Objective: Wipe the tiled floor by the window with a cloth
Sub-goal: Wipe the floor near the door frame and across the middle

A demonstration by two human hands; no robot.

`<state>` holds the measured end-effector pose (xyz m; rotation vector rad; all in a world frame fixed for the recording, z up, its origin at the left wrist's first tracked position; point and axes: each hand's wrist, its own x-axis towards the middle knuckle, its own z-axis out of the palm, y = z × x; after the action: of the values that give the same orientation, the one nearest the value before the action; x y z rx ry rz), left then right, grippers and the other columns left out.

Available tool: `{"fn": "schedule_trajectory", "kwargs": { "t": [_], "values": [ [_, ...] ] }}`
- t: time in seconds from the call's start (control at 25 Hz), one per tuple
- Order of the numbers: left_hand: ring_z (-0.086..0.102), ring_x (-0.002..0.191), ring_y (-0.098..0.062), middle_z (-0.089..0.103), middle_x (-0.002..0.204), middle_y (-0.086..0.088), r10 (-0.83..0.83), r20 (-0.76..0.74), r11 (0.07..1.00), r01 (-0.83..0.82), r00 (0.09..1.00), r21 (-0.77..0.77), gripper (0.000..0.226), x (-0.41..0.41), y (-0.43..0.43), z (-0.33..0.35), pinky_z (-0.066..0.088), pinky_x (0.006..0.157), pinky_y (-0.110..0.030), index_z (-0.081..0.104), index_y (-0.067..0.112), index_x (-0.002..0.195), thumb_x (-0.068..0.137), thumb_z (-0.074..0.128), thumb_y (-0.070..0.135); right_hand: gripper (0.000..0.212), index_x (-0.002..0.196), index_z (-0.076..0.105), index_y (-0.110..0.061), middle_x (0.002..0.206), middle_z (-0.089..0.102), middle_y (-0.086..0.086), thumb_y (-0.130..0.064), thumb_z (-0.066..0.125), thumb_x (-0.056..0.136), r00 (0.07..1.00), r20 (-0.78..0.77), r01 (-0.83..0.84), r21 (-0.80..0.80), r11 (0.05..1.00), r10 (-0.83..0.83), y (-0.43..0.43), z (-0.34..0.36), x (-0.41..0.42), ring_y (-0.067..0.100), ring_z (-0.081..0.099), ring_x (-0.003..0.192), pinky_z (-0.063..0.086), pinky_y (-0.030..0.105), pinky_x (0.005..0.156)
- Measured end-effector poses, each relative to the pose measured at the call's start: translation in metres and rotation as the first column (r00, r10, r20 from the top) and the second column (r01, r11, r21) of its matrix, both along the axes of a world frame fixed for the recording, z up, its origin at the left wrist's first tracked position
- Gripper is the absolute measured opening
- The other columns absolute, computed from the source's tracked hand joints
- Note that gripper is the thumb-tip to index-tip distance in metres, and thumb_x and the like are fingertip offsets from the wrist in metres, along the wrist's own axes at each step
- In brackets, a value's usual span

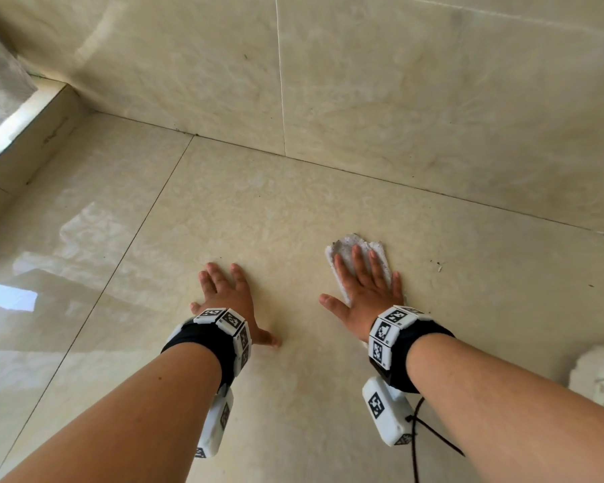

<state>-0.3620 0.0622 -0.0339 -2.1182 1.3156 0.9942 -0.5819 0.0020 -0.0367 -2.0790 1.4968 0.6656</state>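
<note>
On the floor (224,221), the right hand (367,291) presses the cloth (349,241), fingers (358,261) straight; left hand (229,294) rests splayed flat

Left grip (229,296) and right grip (365,291) lie flat, palms down, fully splayed.

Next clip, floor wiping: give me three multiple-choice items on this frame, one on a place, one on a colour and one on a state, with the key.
1. Where is the cloth?
A. under the right hand
B. hung on the window ledge
C. draped over a forearm

2. What colour is the cloth?
A. blue
B. white
C. black

3. How does the left hand lie?
A. as a fist
B. pinching the cloth
C. flat on the tiled floor, fingers spread

Key:
1 A, the right hand presses flat on it.
2 B, it is white, with grey dirt at its far edge.
3 C, its palm rests on the floor and holds nothing.
</note>
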Motion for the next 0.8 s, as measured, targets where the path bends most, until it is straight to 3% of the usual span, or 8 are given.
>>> {"fn": "schedule_trajectory", "kwargs": {
  "t": [0.16, 0.44, 0.8],
  "values": [
    [-0.023, 0.144, -0.043, -0.036, 0.15, -0.027, 0.003, -0.006, 1.0, -0.003, 1.0, -0.015, 0.163, -0.023, -0.014, -0.004, 0.021, 0.112, -0.064, -0.032, 0.009, 0.146, 0.047, 0.081, 0.074, 0.081, 0.136, -0.037, -0.046, 0.124, -0.059, -0.02, -0.08, 0.016, 0.084, 0.999, -0.003, 0.034, -0.007, 0.999, -0.034, -0.011, -0.003, -0.029, 0.008, -0.048, 0.124, -0.014, 0.053, 0.113],
    [-0.022, 0.144, -0.043, -0.034, 0.151, -0.027, 0.011, 0.019, 0.999, -0.011, 1.0, -0.034, 0.16, -0.047, -0.036, 0.0, 0.02, 0.115, -0.062, -0.031, 0.008, 0.146, 0.051, 0.081, 0.073, 0.079, 0.147, -0.02, -0.045, 0.152, -0.037, -0.014, -0.077, 0.021, 0.088, 0.999, -0.014, 0.03, 0.028, 0.999, -0.029, -0.041, 0.004, -0.046, 0.014, -0.034, 0.14, -0.01, 0.053, 0.115],
    [-0.021, 0.145, -0.043, -0.032, 0.152, -0.027, 0.035, 0.055, 0.999, -0.033, 0.998, -0.033, 0.156, -0.058, -0.035, -0.003, 0.019, 0.116, -0.06, -0.03, 0.008, 0.147, 0.055, 0.08, 0.072, 0.078, 0.149, -0.018, -0.043, 0.154, -0.035, -0.011, -0.074, 0.023, 0.09, 0.999, 0.032, -0.039, 0.094, 0.995, 0.036, -0.031, -0.004, -0.05, 0.017, -0.033, 0.142, -0.008, 0.048, 0.116]
  ]
}}
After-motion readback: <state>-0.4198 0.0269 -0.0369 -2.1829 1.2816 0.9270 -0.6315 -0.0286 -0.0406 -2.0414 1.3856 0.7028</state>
